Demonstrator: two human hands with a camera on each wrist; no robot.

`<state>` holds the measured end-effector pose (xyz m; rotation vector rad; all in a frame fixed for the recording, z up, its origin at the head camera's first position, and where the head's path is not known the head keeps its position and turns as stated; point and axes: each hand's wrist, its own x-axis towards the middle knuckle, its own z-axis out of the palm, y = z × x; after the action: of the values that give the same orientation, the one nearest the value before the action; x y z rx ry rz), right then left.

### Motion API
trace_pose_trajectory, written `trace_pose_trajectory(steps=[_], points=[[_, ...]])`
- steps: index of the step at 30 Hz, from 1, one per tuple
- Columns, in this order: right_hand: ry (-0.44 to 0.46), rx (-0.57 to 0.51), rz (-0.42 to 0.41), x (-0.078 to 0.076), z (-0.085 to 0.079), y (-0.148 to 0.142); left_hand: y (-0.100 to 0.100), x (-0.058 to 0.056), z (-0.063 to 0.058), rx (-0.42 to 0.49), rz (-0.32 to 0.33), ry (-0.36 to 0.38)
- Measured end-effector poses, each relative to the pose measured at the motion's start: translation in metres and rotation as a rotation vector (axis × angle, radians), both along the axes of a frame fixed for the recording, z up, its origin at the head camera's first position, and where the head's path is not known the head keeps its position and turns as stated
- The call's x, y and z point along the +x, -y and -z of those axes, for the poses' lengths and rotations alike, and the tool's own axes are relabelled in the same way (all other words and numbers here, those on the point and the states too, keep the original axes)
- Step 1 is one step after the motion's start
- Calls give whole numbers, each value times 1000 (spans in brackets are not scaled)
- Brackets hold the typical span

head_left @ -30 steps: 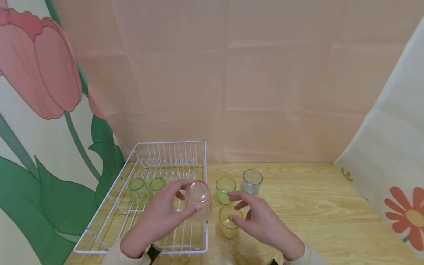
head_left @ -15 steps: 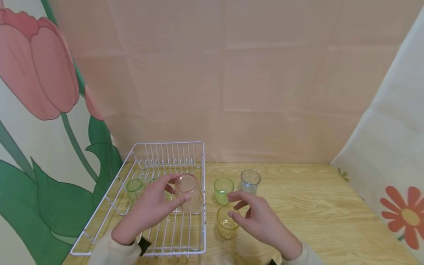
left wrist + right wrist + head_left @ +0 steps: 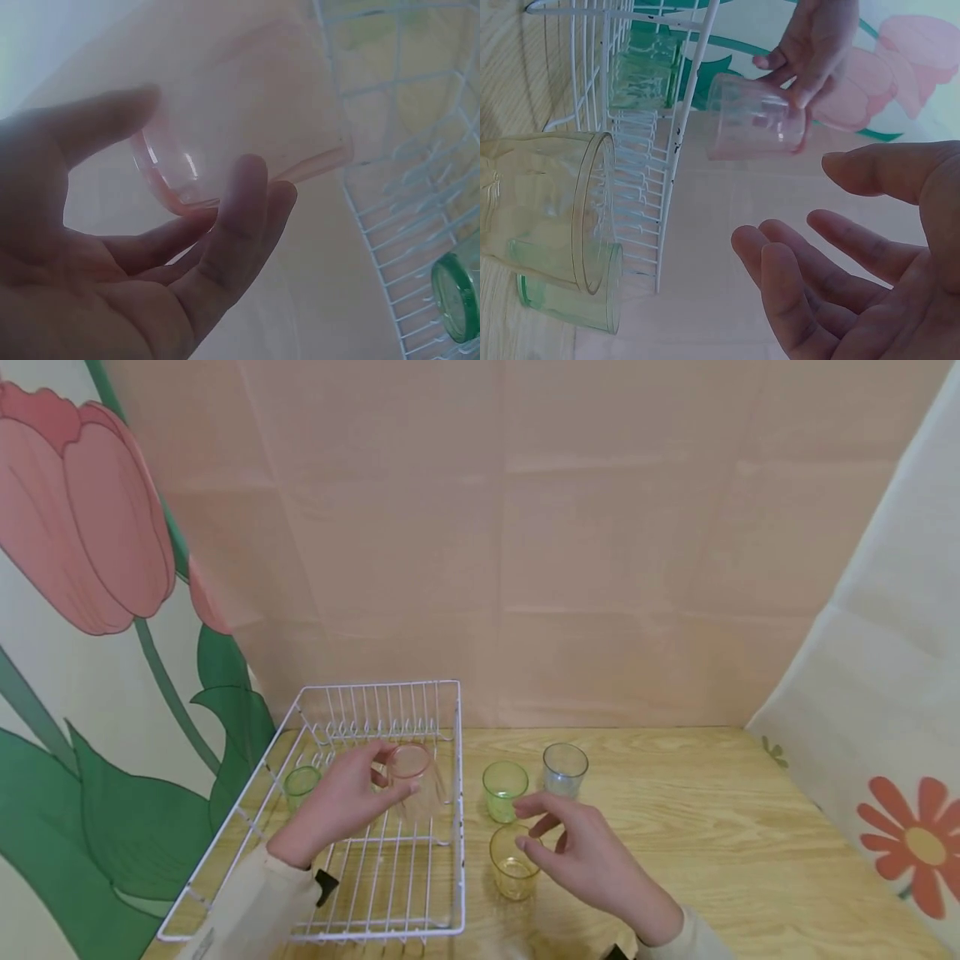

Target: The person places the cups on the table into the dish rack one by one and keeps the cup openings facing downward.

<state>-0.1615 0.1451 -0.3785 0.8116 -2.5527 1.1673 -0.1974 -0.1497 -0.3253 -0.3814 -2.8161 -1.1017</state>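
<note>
Over the rack (image 3: pixel 375 935), left grip (image 3: pixel 347 795) pinches a pink glass (image 3: pixel 423 793), now farther left; right grip (image 3: pixel 581 852) spread

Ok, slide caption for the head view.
Pink glass in left grip above a white rack; right grip near a yellow glass.

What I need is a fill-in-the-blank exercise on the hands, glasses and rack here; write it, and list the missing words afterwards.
1. The left hand holds a glass tinted ____.
2. The right hand holds ____.
3. The wire rack is coloured ____.
4. In the head view, the yellow glass stands to the ____ of the rack.

Missing words: pink; nothing; white; right.
</note>
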Motion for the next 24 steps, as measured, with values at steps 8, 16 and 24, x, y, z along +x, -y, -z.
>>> trace_pose_trajectory(steps=[8,16,24], points=[[10,-1,-3,0,0,0,1,-21,15,-117,-17,-48],[8,9,-1,1,0,0,5,-37,33,-162,-21,-36],[17,6,-11,1,0,0,6,-45,45,-116,-28,39]])
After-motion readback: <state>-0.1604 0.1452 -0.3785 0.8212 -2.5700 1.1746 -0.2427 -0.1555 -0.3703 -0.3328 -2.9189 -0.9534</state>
